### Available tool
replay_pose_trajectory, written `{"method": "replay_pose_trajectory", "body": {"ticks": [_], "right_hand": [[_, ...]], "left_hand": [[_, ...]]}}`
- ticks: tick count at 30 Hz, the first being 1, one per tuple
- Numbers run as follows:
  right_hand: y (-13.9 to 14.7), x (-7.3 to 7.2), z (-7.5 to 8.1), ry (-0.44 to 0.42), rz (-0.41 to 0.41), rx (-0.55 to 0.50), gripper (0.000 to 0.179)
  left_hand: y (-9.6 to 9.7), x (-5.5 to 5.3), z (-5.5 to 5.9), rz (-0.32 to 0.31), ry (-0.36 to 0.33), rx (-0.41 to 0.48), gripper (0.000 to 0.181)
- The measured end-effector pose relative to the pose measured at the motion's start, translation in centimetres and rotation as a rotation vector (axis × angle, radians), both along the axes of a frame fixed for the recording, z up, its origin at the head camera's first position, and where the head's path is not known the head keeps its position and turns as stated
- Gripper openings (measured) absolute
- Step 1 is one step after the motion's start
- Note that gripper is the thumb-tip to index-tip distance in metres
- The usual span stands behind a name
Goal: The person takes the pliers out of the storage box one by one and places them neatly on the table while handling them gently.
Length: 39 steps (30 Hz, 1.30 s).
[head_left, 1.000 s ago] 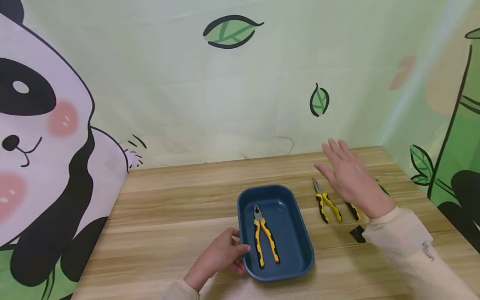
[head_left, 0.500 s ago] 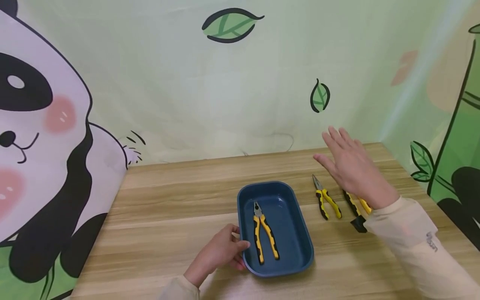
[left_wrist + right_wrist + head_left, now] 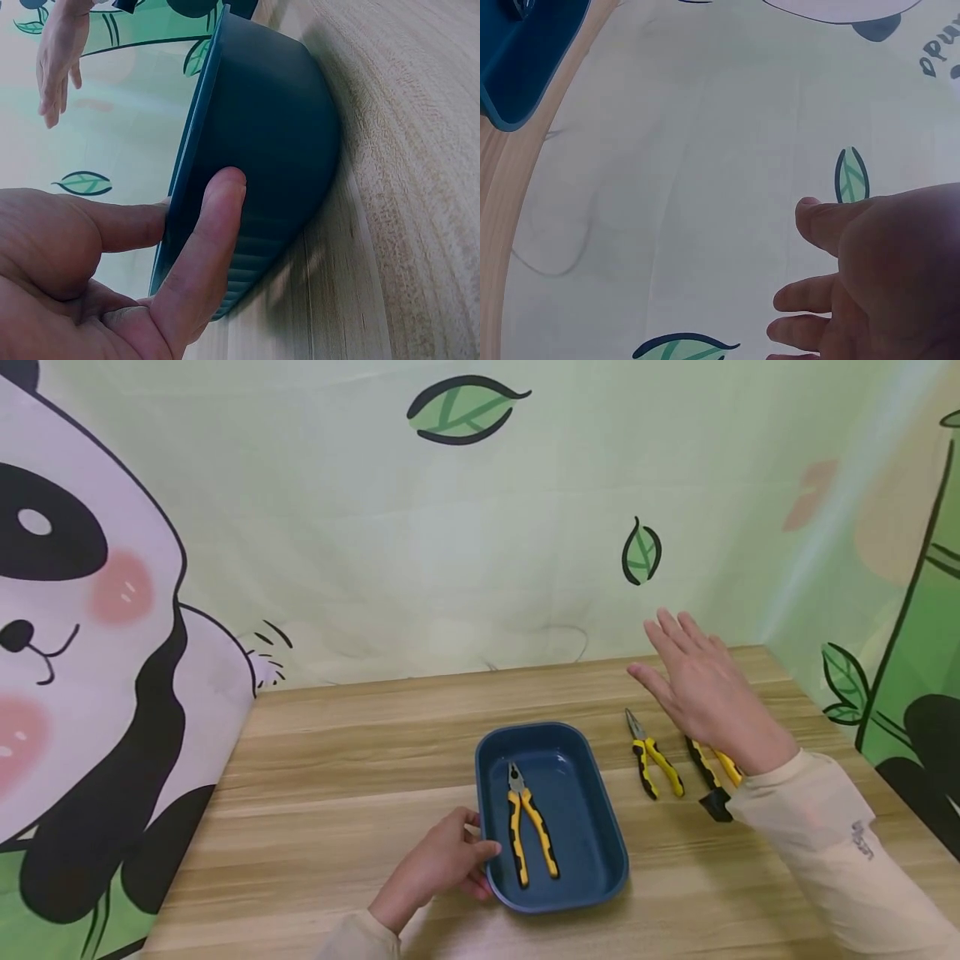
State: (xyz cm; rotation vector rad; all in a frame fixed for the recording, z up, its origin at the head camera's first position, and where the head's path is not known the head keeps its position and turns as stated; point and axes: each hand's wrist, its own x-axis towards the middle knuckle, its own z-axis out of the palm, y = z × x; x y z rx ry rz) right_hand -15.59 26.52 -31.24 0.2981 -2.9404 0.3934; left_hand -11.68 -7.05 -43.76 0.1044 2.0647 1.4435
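Observation:
A blue rectangular tray (image 3: 588, 852) stands on the wooden table, with yellow-and-black combination pliers (image 3: 517, 827) lying inside it. My left hand (image 3: 446, 856) pinches the tray's left rim, thumb over the edge; in the left wrist view its finger (image 3: 206, 247) presses the outer wall. My right hand (image 3: 701, 693) is raised with straight fingers over the right side of the table and holds nothing. Below it lie yellow-and-black long-nose pliers (image 3: 641, 756). Another yellow-and-black handled tool (image 3: 703, 764) is partly hidden under the right hand and wrist.
A small black piece (image 3: 716, 804) lies beside the right sleeve (image 3: 810, 810). Behind the wooden table (image 3: 337, 760) hangs a green printed backdrop (image 3: 337, 527) with a panda and leaves.
My right hand has shifted slightly, uncovering more of the partly hidden tool's handles. The head view has tilted a little. My left hand keeps its pinch on the tray.

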Motion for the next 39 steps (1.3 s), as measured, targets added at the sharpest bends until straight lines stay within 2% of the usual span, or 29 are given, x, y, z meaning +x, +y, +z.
{"method": "replay_pose_trajectory", "body": {"ticks": [10, 27, 39], "right_hand": [[-0.8, 0.3, 0.0, -0.029, 0.009, -0.004, 0.077], [-3.9, 0.9, 0.1, -0.027, 0.048, 0.034, 0.077], [-6.4, 1.4, -0.2, -0.023, 0.074, 0.032, 0.077]], "left_hand": [[0.0, 0.0, 0.0, -0.001, 0.006, 0.003, 0.045], [-0.1, 0.0, -0.3, -0.002, -0.002, 0.017, 0.047], [-0.1, 0.1, -0.1, -0.005, -0.002, 0.024, 0.047]]}}
